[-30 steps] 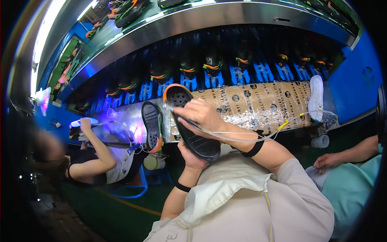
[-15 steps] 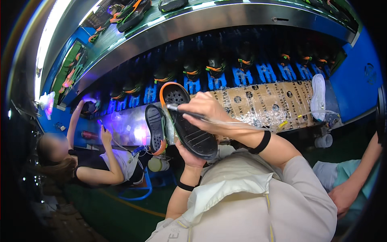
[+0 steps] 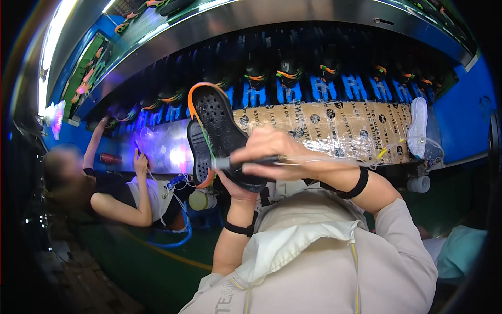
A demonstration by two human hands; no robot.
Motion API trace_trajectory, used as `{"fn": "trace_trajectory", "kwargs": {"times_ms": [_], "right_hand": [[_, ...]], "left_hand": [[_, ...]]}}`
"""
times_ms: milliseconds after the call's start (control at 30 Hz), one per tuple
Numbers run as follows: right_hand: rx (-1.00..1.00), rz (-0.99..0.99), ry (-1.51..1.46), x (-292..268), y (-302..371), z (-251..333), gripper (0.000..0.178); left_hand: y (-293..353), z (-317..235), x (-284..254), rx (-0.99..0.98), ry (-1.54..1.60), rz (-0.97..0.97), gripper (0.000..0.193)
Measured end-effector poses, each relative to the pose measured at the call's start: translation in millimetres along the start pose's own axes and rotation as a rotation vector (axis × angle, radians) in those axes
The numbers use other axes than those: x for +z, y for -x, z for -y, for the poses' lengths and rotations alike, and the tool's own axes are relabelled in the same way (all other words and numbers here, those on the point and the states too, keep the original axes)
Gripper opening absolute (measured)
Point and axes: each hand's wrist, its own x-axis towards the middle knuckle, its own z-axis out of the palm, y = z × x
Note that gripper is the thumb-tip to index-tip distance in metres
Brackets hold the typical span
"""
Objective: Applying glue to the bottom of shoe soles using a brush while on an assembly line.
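Note:
My left hand [image 3: 238, 189] grips the lower end of a black shoe sole [image 3: 213, 115] from beneath. The sole is tilted, its orange-rimmed end pointing away; holes dot that half and a green line runs along its left edge. In my right hand [image 3: 277, 152] is a dark-handled brush [image 3: 221, 163], its pale head at the sole's left edge near the lower end. A thin clear tube trails from the brush past my right wrist. Behind the held sole, partly hidden, is a second black sole [image 3: 200, 154] with an orange end.
Brown printed tape covers the bench [image 3: 319, 125]; a white sole [image 3: 417, 128] lies at its right end. Beyond, dark shoe uppers stand above blue holders [image 3: 287, 93], beneath a metal-edged shelf [image 3: 334, 21]. A co-worker [image 3: 120, 204] sits at left. White containers [image 3: 203, 200] hang by the bench's front edge.
The brush has travelled down the sole's left edge from near the orange end toward the lower end. The held sole has shifted up and left, now overlapping the second sole.

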Motion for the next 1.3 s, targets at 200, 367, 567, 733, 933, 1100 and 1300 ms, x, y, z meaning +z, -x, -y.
{"fn": "trace_trajectory", "kwargs": {"times_ms": [200,367,567,733,933,1100,1300], "right_hand": [[-0.089,0.263,-0.005,-12.4,-4.7,17.9,0.033],[-0.053,0.246,0.122,-16.1,-4.2,26.7,0.031],[0.093,0.166,-0.049,-29.2,-0.4,39.5,0.036],[0.034,0.405,-0.099,-37.7,4.0,45.7,0.036],[0.072,0.416,0.078,-43.6,3.9,51.2,0.03],[0.229,0.336,-0.209,-53.3,7.2,53.1,0.031],[0.153,0.458,-0.065,-60.1,4.5,55.2,0.032]], "left_hand": [[-1.7,-7.9,-9.6,0.105,-0.115,-0.146,0.085],[-15.8,-19.5,5.1,0.096,-0.013,-0.114,0.088],[-26.1,-25.3,33.2,0.06,-0.154,-0.06,0.097],[-38.6,-42.8,39.5,-0.14,0.026,0.077,0.114],[-52.7,-52.8,58.0,-0.148,-0.137,0.101,0.113],[-53.8,-63.3,72.6,-0.207,-0.331,-0.096,0.111],[-64.0,-72.7,67.8,-0.217,-0.448,-0.147,0.083]]}}
